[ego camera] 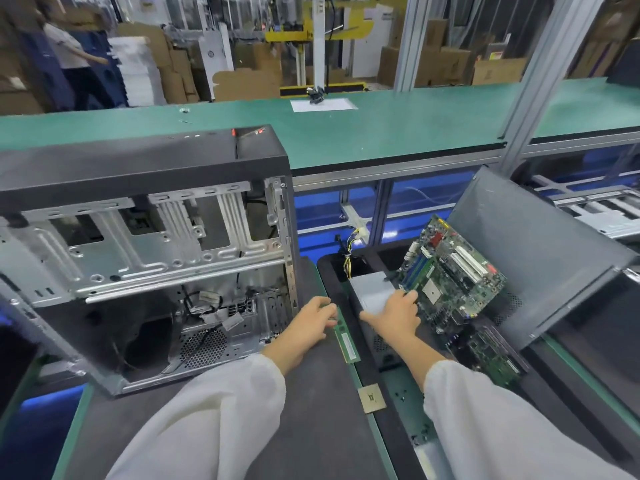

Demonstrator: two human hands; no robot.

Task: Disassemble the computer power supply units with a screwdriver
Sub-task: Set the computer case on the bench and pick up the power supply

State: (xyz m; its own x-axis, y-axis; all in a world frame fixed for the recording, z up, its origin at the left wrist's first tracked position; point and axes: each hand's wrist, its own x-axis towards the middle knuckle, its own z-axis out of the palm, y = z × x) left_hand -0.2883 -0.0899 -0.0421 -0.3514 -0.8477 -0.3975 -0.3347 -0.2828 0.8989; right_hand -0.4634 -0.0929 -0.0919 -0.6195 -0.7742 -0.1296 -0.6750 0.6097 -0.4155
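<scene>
An opened computer case point(145, 258) stands on the dark mat at the left, its bare metal frame and loose cables showing. My left hand point(313, 322) rests on the mat beside it, fingers touching the end of a green memory stick point(346, 337). My right hand point(394, 315) reaches into the bin on the right and holds the lower edge of a tilted green motherboard point(453, 275). Under that hand lies a grey power supply unit point(375, 289) with yellow and black wires point(349, 258) at its far end. No screwdriver is in view.
A processor chip point(372, 398) lies on the mat's right edge. A grey case panel point(533, 244) leans in the bin, with a second board point(491, 355) below. A green conveyor point(381, 126) runs across behind, with cartons and a person point(74, 53) beyond.
</scene>
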